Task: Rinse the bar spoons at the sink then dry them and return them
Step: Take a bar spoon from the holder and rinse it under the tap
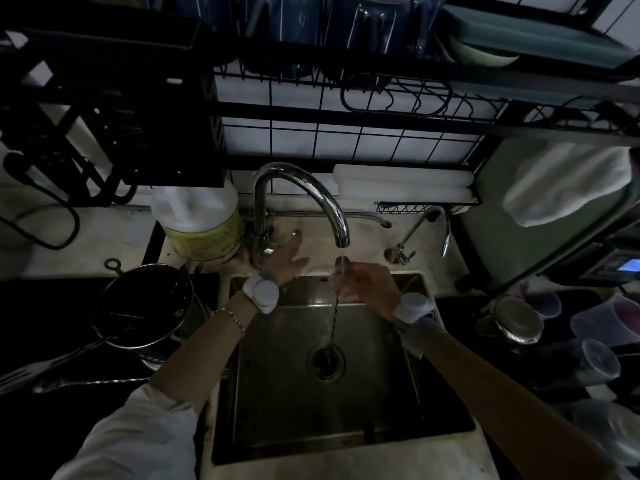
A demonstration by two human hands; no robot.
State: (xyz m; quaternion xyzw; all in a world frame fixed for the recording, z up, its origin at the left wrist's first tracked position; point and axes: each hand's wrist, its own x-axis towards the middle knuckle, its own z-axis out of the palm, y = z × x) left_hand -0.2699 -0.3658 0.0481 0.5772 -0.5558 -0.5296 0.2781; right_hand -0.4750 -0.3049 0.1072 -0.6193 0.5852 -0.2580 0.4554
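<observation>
My right hand [367,284] grips a bar spoon [333,323] over the steel sink [381,410]. Its bowl is up under the water running from the curved chrome tap [304,188], and its twisted stem hangs down toward the drain [326,362]. My left hand [287,256] reaches with straight fingers to the tap lever at the tap's base. A second bar spoon [93,382] lies on the dark counter to the left, beside a slotted utensil [41,368].
A metal strainer bowl [142,306] sits left of the sink, with a soap jug [201,223] behind it. A small filter tap [419,233] stands at the right back. Cups and a steel lid [516,322] crowd the right counter. A white cloth [564,185] hangs at the right.
</observation>
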